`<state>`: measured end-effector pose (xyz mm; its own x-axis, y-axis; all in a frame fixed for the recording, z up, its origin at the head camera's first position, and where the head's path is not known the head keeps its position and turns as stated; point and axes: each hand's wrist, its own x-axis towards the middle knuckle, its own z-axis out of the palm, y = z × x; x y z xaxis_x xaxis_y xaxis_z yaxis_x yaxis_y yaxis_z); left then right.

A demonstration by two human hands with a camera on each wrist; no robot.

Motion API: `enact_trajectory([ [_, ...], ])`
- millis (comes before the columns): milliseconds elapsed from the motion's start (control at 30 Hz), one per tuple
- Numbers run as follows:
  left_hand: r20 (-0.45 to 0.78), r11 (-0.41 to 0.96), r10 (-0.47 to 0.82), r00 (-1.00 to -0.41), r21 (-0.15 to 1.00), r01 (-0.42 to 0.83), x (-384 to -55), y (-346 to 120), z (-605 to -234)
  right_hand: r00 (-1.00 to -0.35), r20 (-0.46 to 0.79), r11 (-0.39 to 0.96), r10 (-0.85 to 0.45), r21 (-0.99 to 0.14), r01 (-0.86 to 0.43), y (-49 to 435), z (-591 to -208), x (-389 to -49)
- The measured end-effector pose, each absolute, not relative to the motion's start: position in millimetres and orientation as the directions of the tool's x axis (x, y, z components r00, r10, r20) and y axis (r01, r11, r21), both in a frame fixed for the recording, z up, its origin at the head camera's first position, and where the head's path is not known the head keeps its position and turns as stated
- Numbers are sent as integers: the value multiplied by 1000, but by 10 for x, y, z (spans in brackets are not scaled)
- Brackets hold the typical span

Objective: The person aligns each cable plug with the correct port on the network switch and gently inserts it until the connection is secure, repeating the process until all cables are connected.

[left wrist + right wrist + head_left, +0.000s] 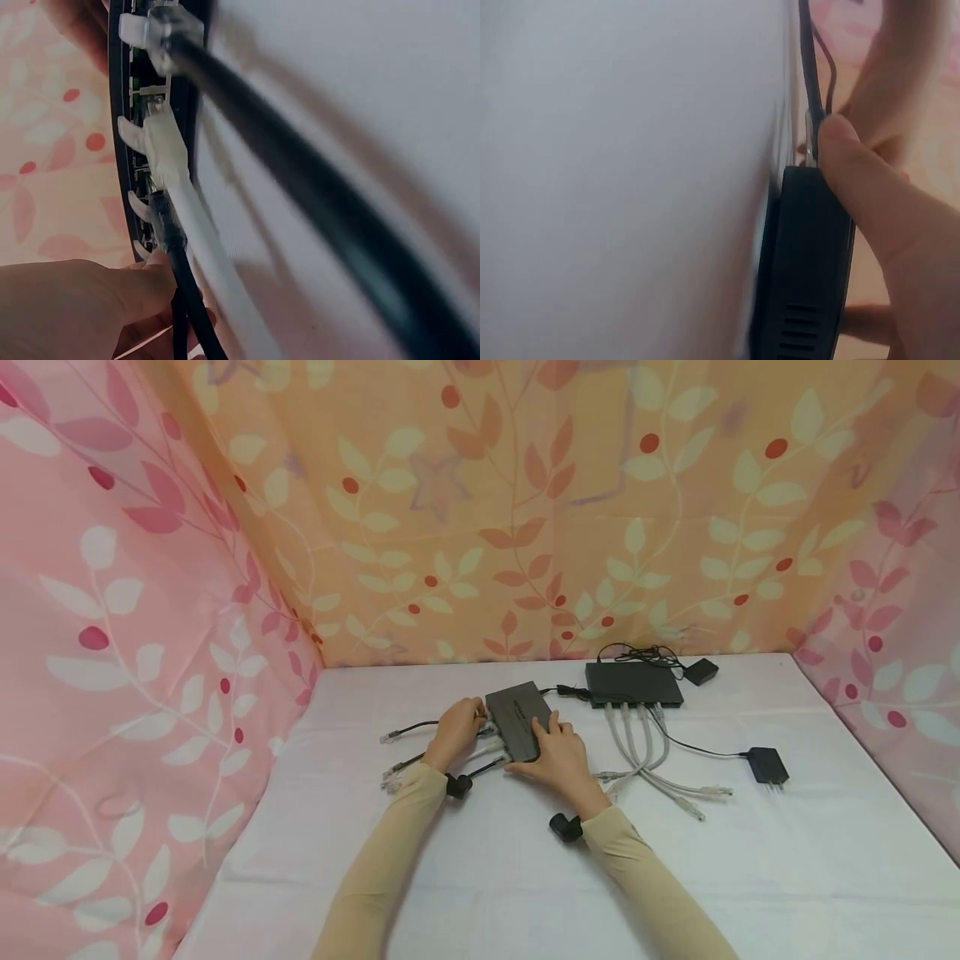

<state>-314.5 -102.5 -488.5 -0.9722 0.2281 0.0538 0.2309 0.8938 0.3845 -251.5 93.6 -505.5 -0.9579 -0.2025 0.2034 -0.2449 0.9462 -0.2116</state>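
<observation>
A dark grey network switch [516, 714] lies on the table, turned at an angle. Black and white network cables are plugged along its left side; in the left wrist view a white plug [166, 150] sits between black ones. My left hand [454, 731] is at the far end of this port row, where its fingers pinch a network plug that they mostly hide. With thumb at the near corner and fingers over the top, my right hand [561, 762] grips the switch. In the right wrist view the thumb [844, 146] lies beside the nearest plug.
Behind to the right stands a second black switch [633, 683] with several grey network cables [651, 760] in its front. One power adapter [701, 672] lies beside it, another adapter [767, 766] farther right. Loose cable ends [392, 772] lie left of my left hand. Patterned curtains surround the table.
</observation>
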Motion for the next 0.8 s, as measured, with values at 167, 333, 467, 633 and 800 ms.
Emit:
enact_trajectory([
  [167, 48, 902, 220, -974, 369, 222, -3217, -1028, -4863, -952, 207, 950, -228, -167, -264, 865, -5022, -2531],
  [333, 54, 900, 223, -973, 372, 227, -3237, -1043, -4856, -929, 163, 911, -332, -199, -360, 970, -4978, -2527],
  [467, 99, 906, 216, -971, 349, 237, -3212, -1043, -4888, -906, 129, 877, -402, -230, -422, 1078, -4970, -2508],
  [633, 166, 906, 227, -960, 327, 270, -3127, -1022, -4934, -899, 109, 867, -423, -240, -437, 1120, -4993, -2486],
  [800, 136, 861, 335, -932, 357, 362, -2955, -963, -4910, -903, 138, 873, -406, -234, -428, 1121, -5006, -2480],
])
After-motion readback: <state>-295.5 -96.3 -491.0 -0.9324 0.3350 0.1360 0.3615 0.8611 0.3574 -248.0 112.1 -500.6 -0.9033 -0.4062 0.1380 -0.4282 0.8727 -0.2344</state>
